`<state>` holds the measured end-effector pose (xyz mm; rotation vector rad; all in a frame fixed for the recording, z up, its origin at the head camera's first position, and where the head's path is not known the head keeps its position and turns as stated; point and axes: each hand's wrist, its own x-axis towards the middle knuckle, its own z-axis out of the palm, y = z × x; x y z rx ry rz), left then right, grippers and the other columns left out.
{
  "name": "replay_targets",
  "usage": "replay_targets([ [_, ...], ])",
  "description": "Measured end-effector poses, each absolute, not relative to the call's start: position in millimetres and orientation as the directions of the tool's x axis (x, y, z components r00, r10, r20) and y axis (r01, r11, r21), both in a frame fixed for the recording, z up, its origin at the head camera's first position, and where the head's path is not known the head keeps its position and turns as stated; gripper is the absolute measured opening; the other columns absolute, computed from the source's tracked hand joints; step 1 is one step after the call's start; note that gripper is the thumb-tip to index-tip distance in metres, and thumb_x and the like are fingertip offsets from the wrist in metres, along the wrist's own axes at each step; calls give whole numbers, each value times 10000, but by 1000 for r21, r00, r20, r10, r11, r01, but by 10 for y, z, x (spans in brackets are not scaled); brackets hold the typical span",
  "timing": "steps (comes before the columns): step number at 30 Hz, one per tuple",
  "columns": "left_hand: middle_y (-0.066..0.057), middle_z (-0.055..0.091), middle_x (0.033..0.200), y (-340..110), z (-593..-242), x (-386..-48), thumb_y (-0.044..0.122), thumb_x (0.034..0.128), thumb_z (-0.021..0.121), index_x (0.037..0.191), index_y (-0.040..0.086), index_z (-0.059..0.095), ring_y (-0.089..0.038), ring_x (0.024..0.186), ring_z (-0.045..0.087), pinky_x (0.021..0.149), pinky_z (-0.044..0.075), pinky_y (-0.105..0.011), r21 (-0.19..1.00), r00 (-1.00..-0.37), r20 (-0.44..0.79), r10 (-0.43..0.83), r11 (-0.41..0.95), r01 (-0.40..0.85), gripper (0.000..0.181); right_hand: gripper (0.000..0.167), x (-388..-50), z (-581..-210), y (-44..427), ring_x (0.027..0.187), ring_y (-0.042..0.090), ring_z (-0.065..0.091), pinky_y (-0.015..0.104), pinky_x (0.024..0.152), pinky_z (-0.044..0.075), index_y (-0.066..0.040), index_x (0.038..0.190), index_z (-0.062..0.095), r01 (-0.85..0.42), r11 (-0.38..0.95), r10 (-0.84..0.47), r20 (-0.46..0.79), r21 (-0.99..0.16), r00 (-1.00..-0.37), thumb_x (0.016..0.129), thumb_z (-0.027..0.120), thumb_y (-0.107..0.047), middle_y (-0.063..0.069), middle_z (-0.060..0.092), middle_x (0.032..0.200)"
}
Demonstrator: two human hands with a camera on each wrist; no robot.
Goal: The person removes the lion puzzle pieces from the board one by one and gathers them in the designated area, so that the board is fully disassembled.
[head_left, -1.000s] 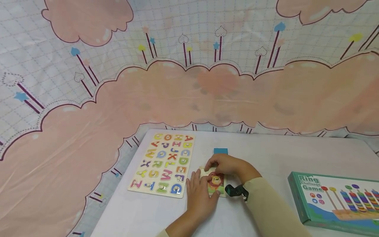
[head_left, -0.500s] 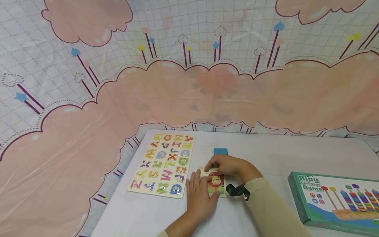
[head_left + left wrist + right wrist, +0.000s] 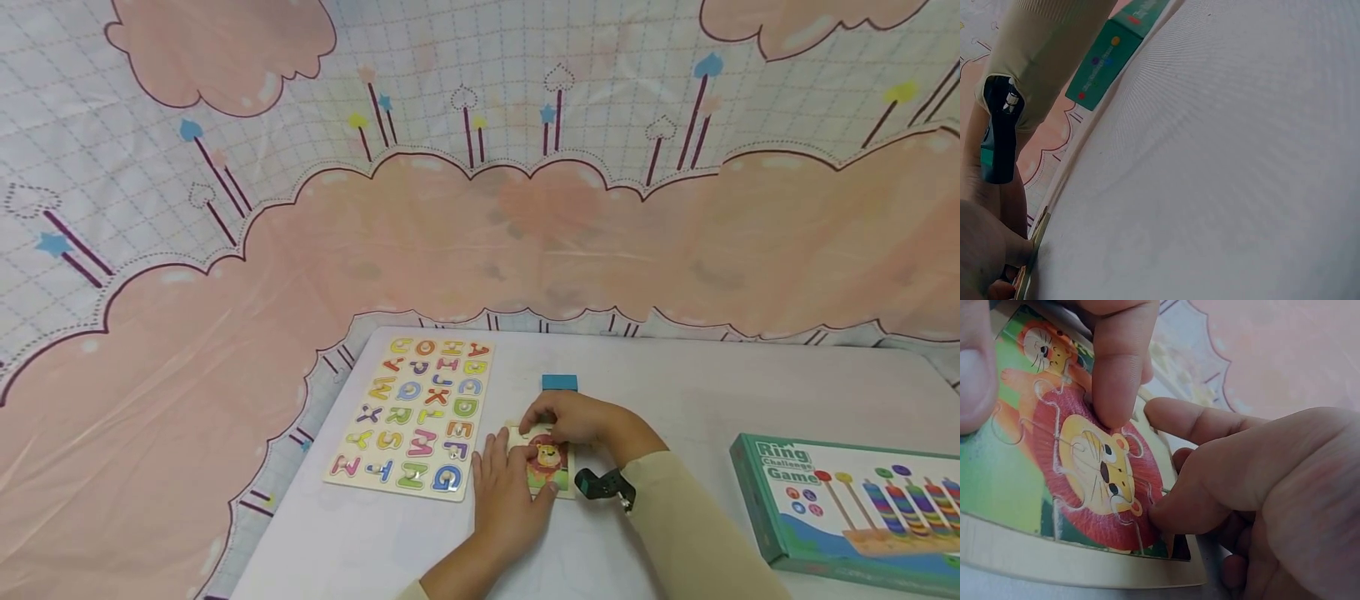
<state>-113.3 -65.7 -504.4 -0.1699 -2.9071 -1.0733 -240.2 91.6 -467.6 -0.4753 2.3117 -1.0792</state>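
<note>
A small wooden lion jigsaw puzzle (image 3: 547, 471) lies in its pale frame on the white table, both hands on it. My left hand (image 3: 506, 500) spreads over its left side, thumb on the near part and index finger over the picture. In the right wrist view, two left-hand digits touch the picture. My right hand (image 3: 573, 417) bends over the far edge. There its thumb (image 3: 1175, 503) presses the lion's red mane, while the index finger (image 3: 1179, 419) reaches to the frame and the other fingers curl beside the edge. The left wrist view shows the puzzle only edge-on.
An alphabet puzzle board (image 3: 408, 417) with knobbed letters lies to the left. Just behind the right hand sits a blue block (image 3: 559, 382). A green Ring Challenge Game box (image 3: 847, 508) stands at the right. A cloud-patterned cloth (image 3: 480, 242) hangs behind the table.
Both hands keep their places on the lion puzzle. The right wrist shifts very slightly to the right; the puzzle stays put.
</note>
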Motion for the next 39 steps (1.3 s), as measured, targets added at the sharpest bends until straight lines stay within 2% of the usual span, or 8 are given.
replay_targets([
  [7,-231,260,1704,-660,-5011,-1128,295,958,790,1350,89,573,-449,1609,139,1255,16,-708,640,-995,47,93,761,102,493,399,-2384,-4665,909,1137,212,577,497,1107,502,-236,1035,808,-142,624,-533,-286,-769,-796,906,727,133,-35,658,1191],
  [16,-254,274,1689,-663,-5029,-1125,282,952,790,1337,84,577,-471,1598,158,1249,24,-713,637,-992,82,98,760,128,482,391,-2349,-4660,900,1262,247,567,540,1153,463,-280,978,796,-198,645,-522,-237,-738,-819,885,779,99,-30,662,1269],
  [24,-256,268,1691,-655,-5035,-1128,293,951,785,1344,75,571,-470,1600,144,1249,8,-713,644,-991,86,102,754,133,498,386,-2326,-4664,890,1106,209,584,487,1075,531,-261,986,777,-210,625,-546,-228,-752,-806,902,754,115,-42,668,1175],
  [33,-238,259,1706,-659,-5007,-1125,300,967,777,1348,89,579,-455,1608,143,1254,18,-709,631,-993,55,105,767,116,478,208,-2305,-4671,893,1059,200,629,472,1049,549,-203,1009,737,-221,569,-586,-202,-792,-785,975,742,1,-40,731,1146],
  [39,-242,255,1706,-661,-5002,-1123,299,967,777,1351,83,583,-460,1606,143,1253,19,-708,627,-993,57,104,770,117,482,144,-2303,-4679,894,918,178,617,352,846,558,-168,1025,729,-203,546,-571,-185,-813,-800,1013,697,-28,-12,729,1037],
])
